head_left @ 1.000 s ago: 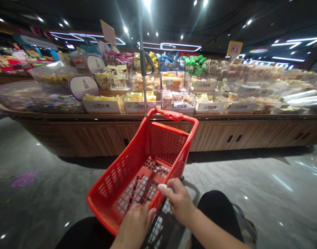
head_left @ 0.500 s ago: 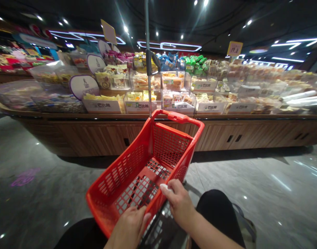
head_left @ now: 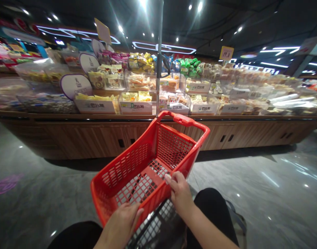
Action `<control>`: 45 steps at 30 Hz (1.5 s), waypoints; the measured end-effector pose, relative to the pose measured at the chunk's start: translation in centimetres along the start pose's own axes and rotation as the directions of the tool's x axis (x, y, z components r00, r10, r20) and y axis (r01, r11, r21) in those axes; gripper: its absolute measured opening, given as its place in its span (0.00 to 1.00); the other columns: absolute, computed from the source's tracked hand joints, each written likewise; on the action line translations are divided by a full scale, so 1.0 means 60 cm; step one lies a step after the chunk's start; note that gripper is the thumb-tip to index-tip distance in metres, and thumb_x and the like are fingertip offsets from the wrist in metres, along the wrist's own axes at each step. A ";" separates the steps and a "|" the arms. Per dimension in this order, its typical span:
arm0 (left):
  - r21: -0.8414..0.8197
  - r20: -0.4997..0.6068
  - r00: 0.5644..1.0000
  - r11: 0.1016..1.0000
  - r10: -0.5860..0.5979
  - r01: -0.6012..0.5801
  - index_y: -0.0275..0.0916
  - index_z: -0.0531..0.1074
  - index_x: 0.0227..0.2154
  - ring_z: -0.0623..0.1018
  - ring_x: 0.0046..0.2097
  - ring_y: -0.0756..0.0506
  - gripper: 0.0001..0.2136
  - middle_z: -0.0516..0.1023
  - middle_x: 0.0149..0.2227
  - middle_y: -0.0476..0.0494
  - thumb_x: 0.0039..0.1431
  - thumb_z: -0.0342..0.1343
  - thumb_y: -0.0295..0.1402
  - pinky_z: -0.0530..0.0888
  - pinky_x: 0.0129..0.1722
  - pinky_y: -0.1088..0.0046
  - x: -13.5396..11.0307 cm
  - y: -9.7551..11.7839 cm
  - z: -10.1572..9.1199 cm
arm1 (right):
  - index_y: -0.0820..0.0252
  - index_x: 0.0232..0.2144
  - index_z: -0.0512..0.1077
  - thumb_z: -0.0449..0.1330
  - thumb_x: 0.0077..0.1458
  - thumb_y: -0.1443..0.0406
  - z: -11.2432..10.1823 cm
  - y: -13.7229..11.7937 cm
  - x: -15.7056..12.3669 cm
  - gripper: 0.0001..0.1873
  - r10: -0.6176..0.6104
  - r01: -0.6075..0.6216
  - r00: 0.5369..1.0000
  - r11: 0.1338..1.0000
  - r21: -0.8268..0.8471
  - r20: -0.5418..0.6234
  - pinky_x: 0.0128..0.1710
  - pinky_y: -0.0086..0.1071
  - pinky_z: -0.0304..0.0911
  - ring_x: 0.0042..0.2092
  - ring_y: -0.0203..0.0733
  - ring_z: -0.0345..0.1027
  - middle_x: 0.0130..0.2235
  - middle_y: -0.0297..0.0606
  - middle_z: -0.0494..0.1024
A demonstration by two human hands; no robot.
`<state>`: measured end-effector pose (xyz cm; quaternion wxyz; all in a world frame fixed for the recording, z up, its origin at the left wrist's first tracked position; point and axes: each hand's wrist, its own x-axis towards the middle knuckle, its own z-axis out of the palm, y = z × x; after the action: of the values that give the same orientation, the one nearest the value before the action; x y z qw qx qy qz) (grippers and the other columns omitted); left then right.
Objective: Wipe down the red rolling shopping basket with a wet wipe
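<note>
An empty red plastic shopping basket is tilted in front of me, its upright metal pull handle rising from the far end. My left hand grips the basket's near rim, fingers curled over the edge. Further right along the same rim, my right hand also holds on, fingers closed on the edge. Under both hands lies a dark mesh part, partly hidden. My knees in black clothing show below.
A long wooden display counter runs across ahead, loaded with clear bins of packaged snacks and round signs. Yellow price cards stand above. Polished grey floor stretches on both sides.
The basket has shifted right and slightly away, and both hands moved with it. The view has turned a little to the right along the counter.
</note>
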<state>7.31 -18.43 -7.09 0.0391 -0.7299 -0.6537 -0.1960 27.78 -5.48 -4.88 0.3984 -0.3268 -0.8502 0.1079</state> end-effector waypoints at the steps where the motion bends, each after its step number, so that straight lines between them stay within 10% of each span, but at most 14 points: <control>1: -0.004 -0.007 1.000 1.000 0.010 -0.010 0.42 0.72 0.31 0.77 0.32 0.47 0.15 0.77 0.25 0.48 0.65 0.40 0.36 0.72 0.33 0.74 0.001 -0.005 0.001 | 0.55 0.47 0.72 0.50 0.50 0.79 0.003 -0.004 -0.003 0.26 -0.015 0.015 1.000 1.000 0.010 0.017 0.38 0.34 0.63 0.37 0.41 0.60 0.36 0.39 0.65; 10: -0.098 -0.034 0.999 0.994 0.042 -0.045 0.41 0.72 0.28 0.76 0.29 0.49 0.17 0.75 0.24 0.47 0.64 0.41 0.37 0.73 0.33 0.76 0.009 -0.027 -0.016 | 0.59 0.42 0.76 0.51 0.53 0.77 -0.052 0.069 0.051 0.20 0.139 -0.149 0.983 0.986 -0.077 -0.122 0.40 0.35 0.63 0.38 0.42 0.60 0.34 0.38 0.64; 21: -0.162 0.084 0.994 0.986 0.064 -0.050 0.42 0.71 0.27 0.75 0.29 0.50 0.16 0.75 0.24 0.50 0.64 0.40 0.37 0.71 0.34 0.76 0.011 -0.052 -0.042 | 0.57 0.43 0.75 0.51 0.50 0.79 -0.032 0.028 0.040 0.22 0.096 -0.099 0.995 0.991 -0.089 -0.033 0.40 0.34 0.63 0.38 0.42 0.60 0.35 0.39 0.65; 29: 0.158 0.241 0.959 0.981 -0.151 0.114 0.41 0.72 0.24 0.76 0.29 0.44 0.17 0.77 0.24 0.44 0.60 0.45 0.43 0.68 0.30 0.70 0.063 -0.039 -0.082 | 0.58 0.43 0.74 0.49 0.55 0.76 -0.043 0.039 0.052 0.19 0.102 -0.109 0.993 0.988 -0.112 -0.064 0.38 0.34 0.63 0.37 0.41 0.60 0.34 0.39 0.65; 37: 0.132 0.150 0.974 0.980 -0.168 0.149 0.40 0.70 0.40 0.79 0.36 0.44 0.17 0.79 0.32 0.42 0.65 0.38 0.40 0.69 0.34 0.72 0.188 0.069 -0.012 | 0.57 0.45 0.73 0.52 0.57 0.73 -0.003 -0.004 0.041 0.17 0.057 -0.054 0.998 0.993 -0.106 0.028 0.38 0.33 0.64 0.37 0.42 0.60 0.35 0.39 0.66; 45: 0.135 0.106 0.968 0.968 -0.227 0.212 0.40 0.71 0.35 0.80 0.33 0.43 0.20 0.79 0.31 0.42 0.66 0.32 0.38 0.69 0.29 0.71 0.182 0.065 0.016 | 0.59 0.45 0.74 0.52 0.52 0.79 -0.056 0.061 0.076 0.22 0.099 -0.116 0.990 0.975 -0.191 -0.096 0.43 0.35 0.63 0.40 0.43 0.60 0.37 0.41 0.66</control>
<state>12.06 -8.42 -3.52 0.0223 -0.6596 -0.7426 -0.1141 29.89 -0.05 -1.53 0.3942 -0.4142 -0.8198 0.0307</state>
